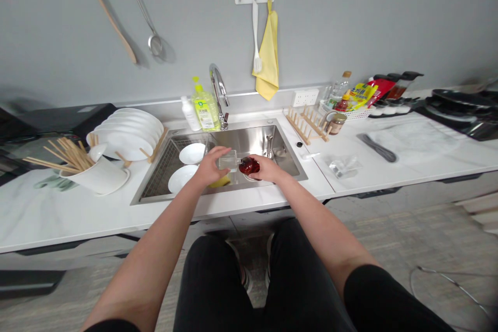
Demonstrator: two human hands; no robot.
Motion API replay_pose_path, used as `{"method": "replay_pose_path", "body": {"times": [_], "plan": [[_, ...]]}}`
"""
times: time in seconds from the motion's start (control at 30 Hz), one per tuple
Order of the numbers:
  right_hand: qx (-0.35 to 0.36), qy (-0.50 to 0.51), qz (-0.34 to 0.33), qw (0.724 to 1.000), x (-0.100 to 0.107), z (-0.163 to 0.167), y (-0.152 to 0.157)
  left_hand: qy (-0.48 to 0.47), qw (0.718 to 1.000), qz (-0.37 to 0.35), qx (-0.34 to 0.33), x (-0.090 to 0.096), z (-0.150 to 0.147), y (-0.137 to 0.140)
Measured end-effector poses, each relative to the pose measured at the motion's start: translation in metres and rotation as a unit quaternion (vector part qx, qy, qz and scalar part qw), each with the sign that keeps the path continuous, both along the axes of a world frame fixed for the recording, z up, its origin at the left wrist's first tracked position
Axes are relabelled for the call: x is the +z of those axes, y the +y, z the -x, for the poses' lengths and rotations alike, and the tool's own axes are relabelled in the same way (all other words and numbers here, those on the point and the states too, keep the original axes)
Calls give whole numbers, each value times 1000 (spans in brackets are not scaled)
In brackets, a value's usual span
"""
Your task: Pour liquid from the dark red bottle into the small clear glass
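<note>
My left hand (210,167) is closed round a small clear square container (230,160) over the sink (249,137). My right hand (267,169) grips a small bottle of dark red liquid (248,165), tipped on its side with its neck pointing left at the container. The neck meets or nearly meets the container's mouth; I cannot tell whether they touch. Something yellow (221,181) lies below my left hand. Two white bowls (182,179) sit in the wire rack (155,179) at the sink's left.
Behind the sink stand the faucet (218,93) and a yellow-green soap bottle (205,109). Plates (128,135) and a chopstick holder (99,176) are on the left. Right of the sink are a small black cap (299,144), a wooden rack (307,124) and a clear bag (343,166).
</note>
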State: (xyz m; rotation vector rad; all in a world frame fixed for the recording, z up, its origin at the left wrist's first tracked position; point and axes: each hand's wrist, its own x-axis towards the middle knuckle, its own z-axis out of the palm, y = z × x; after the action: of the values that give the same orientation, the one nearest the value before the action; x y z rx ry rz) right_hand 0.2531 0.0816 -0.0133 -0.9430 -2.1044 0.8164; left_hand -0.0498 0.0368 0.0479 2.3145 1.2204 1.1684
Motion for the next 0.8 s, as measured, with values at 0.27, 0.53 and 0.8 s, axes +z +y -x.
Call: {"method": "replay_pose_path", "body": {"times": [0.27, 0.53, 0.8], "plan": [[-6, 14, 3, 1000, -2, 0, 1, 4, 1000, -9, -5, 3, -1, 2], [-3, 10, 4, 1000, 4, 0, -2, 6, 1000, -3, -4, 5, -1, 2], [-6, 4, 5, 1000, 2, 1, -2, 13, 1000, 1, -1, 7, -1, 0]]}}
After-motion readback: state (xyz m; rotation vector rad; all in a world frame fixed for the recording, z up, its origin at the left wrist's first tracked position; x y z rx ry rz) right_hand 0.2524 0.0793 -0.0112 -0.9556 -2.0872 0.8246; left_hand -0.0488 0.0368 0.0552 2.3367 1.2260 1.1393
